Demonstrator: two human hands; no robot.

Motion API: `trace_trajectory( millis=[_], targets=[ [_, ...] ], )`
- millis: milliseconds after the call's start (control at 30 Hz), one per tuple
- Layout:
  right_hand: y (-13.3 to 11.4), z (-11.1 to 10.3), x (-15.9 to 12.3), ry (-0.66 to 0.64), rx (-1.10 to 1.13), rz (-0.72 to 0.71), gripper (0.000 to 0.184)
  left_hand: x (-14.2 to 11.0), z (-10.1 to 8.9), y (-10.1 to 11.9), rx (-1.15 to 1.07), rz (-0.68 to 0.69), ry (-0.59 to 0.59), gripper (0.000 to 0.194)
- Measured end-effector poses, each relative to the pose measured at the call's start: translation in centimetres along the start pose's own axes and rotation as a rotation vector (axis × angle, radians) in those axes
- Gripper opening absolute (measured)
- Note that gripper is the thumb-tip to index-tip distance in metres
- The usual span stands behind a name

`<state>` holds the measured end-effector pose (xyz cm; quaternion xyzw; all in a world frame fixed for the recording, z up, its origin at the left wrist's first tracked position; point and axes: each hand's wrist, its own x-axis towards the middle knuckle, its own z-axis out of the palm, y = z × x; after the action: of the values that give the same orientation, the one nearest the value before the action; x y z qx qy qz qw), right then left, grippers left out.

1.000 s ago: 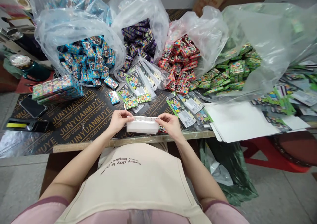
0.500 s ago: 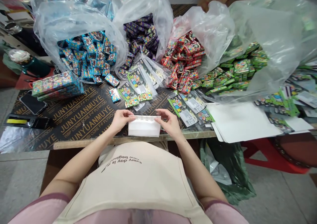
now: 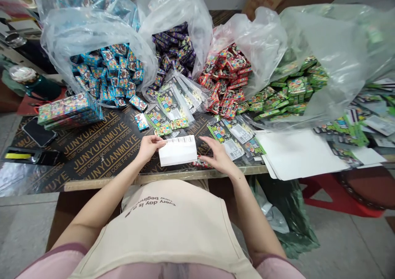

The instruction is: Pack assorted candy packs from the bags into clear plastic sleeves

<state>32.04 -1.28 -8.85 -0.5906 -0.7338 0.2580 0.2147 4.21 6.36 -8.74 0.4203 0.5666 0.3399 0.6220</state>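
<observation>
My left hand [image 3: 149, 148] pinches the upper left corner of a white folded paper [image 3: 178, 152], which has small dark print along its top edge. To the right of the paper, my right hand [image 3: 218, 155] is apart from it, thumb and fingers spread. Between its thumb and the paper, part of a red packet [image 3: 200, 163] shows on the table; the paper hides the rest. Just beyond the paper lie small green packets [image 3: 179, 123] and printed plastic pouches [image 3: 168, 102]. More printed pouches [image 3: 231, 137] are near my right fingertips.
Plastic bags hold blue packets [image 3: 108, 73], purple packets [image 3: 175, 48], red packets [image 3: 226, 77] and green packets [image 3: 296, 87]. White sheets [image 3: 302, 155] overhang the table's front edge [image 3: 166, 178] at right. A stack of boxes [image 3: 69, 108], a phone [image 3: 39, 131] and a bottle [image 3: 37, 81] are at left.
My right hand has let go of the paper's right end and spread open. The paper has turned to show more of its white face, still in my left hand.
</observation>
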Motion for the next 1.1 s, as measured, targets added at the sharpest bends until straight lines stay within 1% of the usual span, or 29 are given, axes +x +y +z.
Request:
trace_trajectory(
  millis=[67, 100, 167, 233, 300, 367, 400, 433, 467, 533, 600, 633, 667, 700, 767, 800, 833, 867, 933, 967, 1033, 1100],
  targets=[
    [1.7, 0.8, -1.6, -0.086, -0.043, 0.016, 0.062, 0.6, -0.5, 0.1, -0.041, -0.031, 0.023, 0.028],
    [2.3, 1.3, -2.2, -0.094, -0.058, 0.022, 0.058, 0.9, -0.5, 0.1, -0.047, -0.047, 0.026, 0.029],
    [3.4, 1.8, -3.1, -0.035, -0.089, 0.036, 0.046, 1.3, 0.1, 0.1, -0.022, -0.08, 0.008, 0.029],
    [4.3, 1.2, -3.6, 0.114, -0.143, 0.075, 0.037, 1.6, 1.5, -0.3, 0.031, -0.105, -0.024, 0.028],
    [5.0, -0.3, -3.7, 0.357, -0.219, 0.161, 0.035, 1.8, 3.7, -1.2, 0.084, -0.112, -0.053, 0.025],
    [5.2, -1.9, -3.6, 0.604, -0.266, 0.236, 0.037, 2.0, 6.5, -2.3, 0.125, -0.095, -0.063, 0.02],
    [5.1, -2.5, -3.5, 0.686, -0.273, 0.243, 0.037, 2.1, 7.9, -2.8, 0.148, -0.08, -0.062, 0.017],
    [4.9, -2.7, -3.3, 0.723, -0.269, 0.23, 0.038, 2.2, 9.4, -3.2, 0.174, -0.06, -0.056, 0.014],
    [4.6, -2.6, -3.1, 0.714, -0.262, 0.2, 0.039, 2.4, 10.7, -3.5, 0.202, -0.037, -0.049, 0.011],
    [4.1, -1.2, -2.7, 0.62, -0.252, 0.136, 0.039, 2.8, 12.9, -3.7, 0.267, 0.018, -0.04, 0.007],
    [3.9, 0.9, -2.4, 0.509, -0.256, 0.122, 0.038, 3.0, 13.9, -3.3, 0.337, 0.085, -0.056, 0.004],
    [4.0, 1.9, -2.3, 0.465, -0.26, 0.133, 0.038, 2.9, 13.8, -2.9, 0.362, 0.113, -0.078, 0.003],
    [4.2, 2.7, -2.3, 0.433, -0.264, 0.146, 0.038, 2.8, 13.4, -2.5, 0.393, 0.157, -0.11, 0.008],
    [4.5, 3.2, -2.3, 0.411, -0.269, 0.159, 0.038, 2.5, 12.6, -2.2, 0.445, 0.225, -0.144, 0.014],
    [5.4, 3.1, -2.3, 0.429, -0.28, 0.184, 0.04, 2.2, 10.1, -1.5, 0.611, 0.436, -0.167, 0.023],
    [5.9, 2.6, -2.3, 0.466, -0.287, 0.201, 0.042, 2.1, 8.5, -1.4, 0.722, 0.567, -0.137, 0.024],
    [6.5, 1.9, -2.3, 0.513, -0.296, 0.223, 0.043, 2.2, 6.8, -1.3, 0.823, 0.675, -0.071, 0.024],
    [7.1, 1.1, -2.2, 0.561, -0.303, 0.249, 0.043, 2.5, 5.2, -1.3, 0.907, 0.745, 0.01, 0.024],
    [8.0, -0.5, -1.7, 0.622, -0.307, 0.301, 0.042, 3.2, 2.2, -1.7, 1.034, 0.769, 0.139, 0.032],
    [8.3, -1.0, -1.2, 0.632, -0.303, 0.311, 0.041, 3.5, 1.0, -2.0, 1.084, 0.754, 0.162, 0.039],
    [8.1, -1.3, 0.4, 0.626, -0.267, 0.279, 0.038, 3.7, -0.6, -2.7, 1.153, 0.721, 0.135, 0.049],
    [6.7, -0.4, 2.9, 0.594, -0.209, 0.181, 0.034, 3.5, -1.0, -3.4, 1.176, 0.713, 0.06, 0.047]
  ],
)
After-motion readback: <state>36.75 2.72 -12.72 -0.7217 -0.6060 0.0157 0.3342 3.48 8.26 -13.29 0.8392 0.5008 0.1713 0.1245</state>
